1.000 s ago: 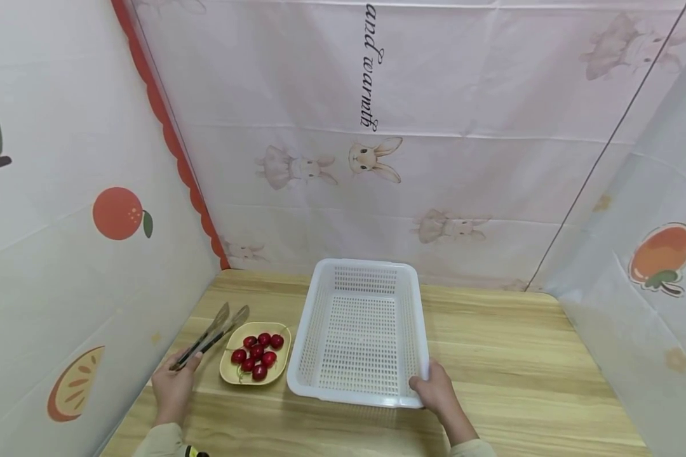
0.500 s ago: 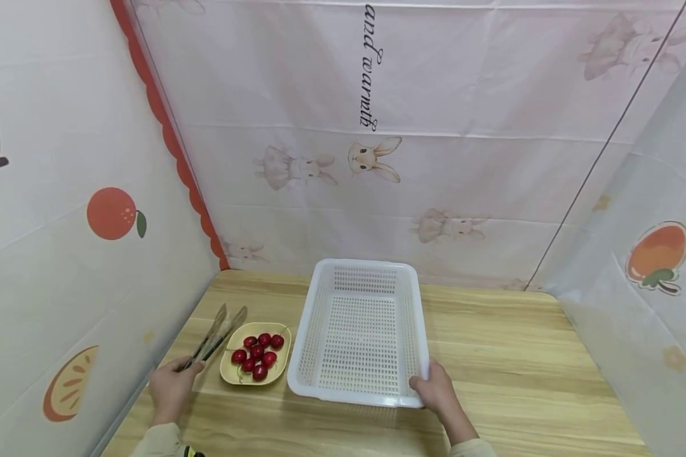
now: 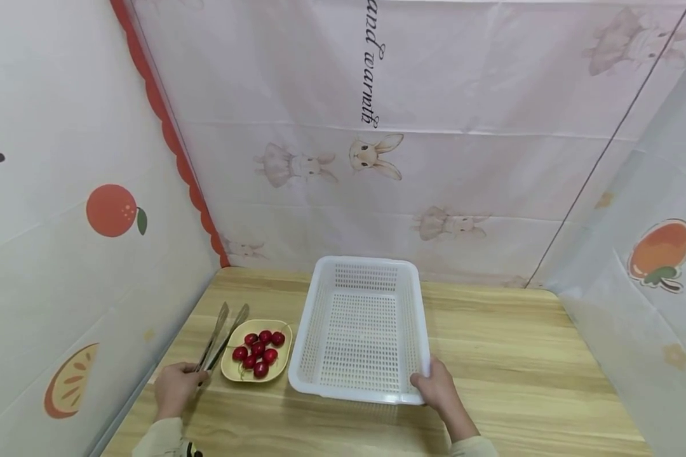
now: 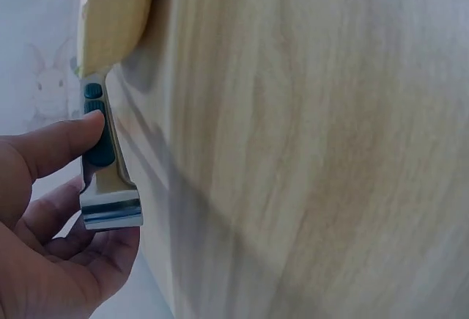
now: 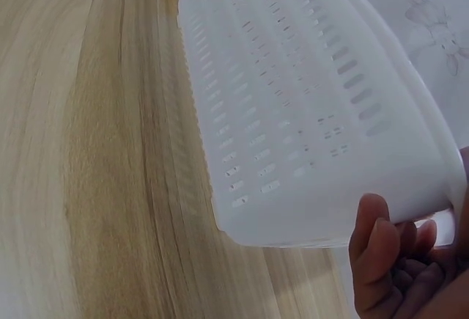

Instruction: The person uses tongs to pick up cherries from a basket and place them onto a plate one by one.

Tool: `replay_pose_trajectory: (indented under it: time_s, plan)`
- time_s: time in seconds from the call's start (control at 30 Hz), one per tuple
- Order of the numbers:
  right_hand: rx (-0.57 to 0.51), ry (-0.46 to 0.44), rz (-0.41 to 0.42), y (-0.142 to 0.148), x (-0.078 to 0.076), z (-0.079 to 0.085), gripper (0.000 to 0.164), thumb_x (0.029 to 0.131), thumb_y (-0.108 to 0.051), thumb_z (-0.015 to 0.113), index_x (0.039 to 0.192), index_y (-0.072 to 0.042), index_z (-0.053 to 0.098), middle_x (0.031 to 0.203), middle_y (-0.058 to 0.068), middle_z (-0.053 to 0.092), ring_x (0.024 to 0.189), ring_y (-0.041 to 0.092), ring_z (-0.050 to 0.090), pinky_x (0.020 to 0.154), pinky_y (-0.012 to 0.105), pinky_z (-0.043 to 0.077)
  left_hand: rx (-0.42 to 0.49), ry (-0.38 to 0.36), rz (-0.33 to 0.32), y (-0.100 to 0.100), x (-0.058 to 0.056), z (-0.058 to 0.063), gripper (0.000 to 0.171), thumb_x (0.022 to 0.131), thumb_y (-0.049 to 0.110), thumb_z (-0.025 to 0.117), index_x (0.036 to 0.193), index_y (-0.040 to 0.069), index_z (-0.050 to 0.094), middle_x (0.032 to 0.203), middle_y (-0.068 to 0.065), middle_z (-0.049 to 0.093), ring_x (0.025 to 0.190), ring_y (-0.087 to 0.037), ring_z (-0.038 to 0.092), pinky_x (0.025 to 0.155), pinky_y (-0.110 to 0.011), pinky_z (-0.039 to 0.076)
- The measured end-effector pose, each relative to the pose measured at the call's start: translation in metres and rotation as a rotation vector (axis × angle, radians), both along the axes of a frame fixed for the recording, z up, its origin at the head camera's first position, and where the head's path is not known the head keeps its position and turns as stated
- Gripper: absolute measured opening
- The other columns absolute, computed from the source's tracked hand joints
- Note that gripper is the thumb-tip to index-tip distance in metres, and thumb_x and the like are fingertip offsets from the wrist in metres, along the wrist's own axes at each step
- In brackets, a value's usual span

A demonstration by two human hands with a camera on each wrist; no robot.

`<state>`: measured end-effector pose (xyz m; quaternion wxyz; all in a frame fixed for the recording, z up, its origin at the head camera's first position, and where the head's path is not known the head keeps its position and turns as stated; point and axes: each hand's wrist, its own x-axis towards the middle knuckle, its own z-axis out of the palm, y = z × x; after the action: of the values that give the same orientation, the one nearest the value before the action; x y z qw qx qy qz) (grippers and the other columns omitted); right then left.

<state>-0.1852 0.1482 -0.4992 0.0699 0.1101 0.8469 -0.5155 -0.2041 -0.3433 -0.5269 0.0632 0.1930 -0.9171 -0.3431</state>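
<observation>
At the left of the head view, my left hand point(image 3: 176, 388) holds a pair of metal tongs point(image 3: 220, 350) by the handle end, their two arms spread and tips pointing away from me. Dark green grips point(image 4: 102, 147) show under the thumb in the left wrist view. Right beside the tongs is a pale yellow plate point(image 3: 250, 379) bearing several red cherries point(image 3: 258, 348) with stems. My right hand point(image 3: 439, 388) grips the near right corner of a white perforated plastic basket point(image 3: 371, 396), thumb over the rim and fingers beneath. Nothing lies in the basket.
The wood-grain table point(image 3: 509, 355) extends right of the basket. A printed fabric wall point(image 3: 297, 235) closes off the back, with further printed walls at the left point(image 3: 28, 298) and right point(image 3: 612, 266).
My left hand has shifted slightly right and its hold on the tongs has changed; the tongs' handle end has swung right. The right hand keeps its grip on the basket.
</observation>
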Motion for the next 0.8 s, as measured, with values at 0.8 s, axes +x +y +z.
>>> replay_pose_trajectory:
  time_s: [0.8]
  plan:
    - [-0.236,-0.027,-0.061,0.026,0.013,0.001,0.054,0.088,-0.033,0.064,0.117,0.009,0.046,0.093,0.017,0.062,0.073,0.024,0.062,0.058,0.034,0.049,-0.037,-0.023,0.016,0.006,0.008,-0.009,0.054,0.074,0.023,0.076,0.105,-0.016,0.058,0.097,-0.031,0.061,0.085,-0.045,0.057,0.072,-0.051,0.042]
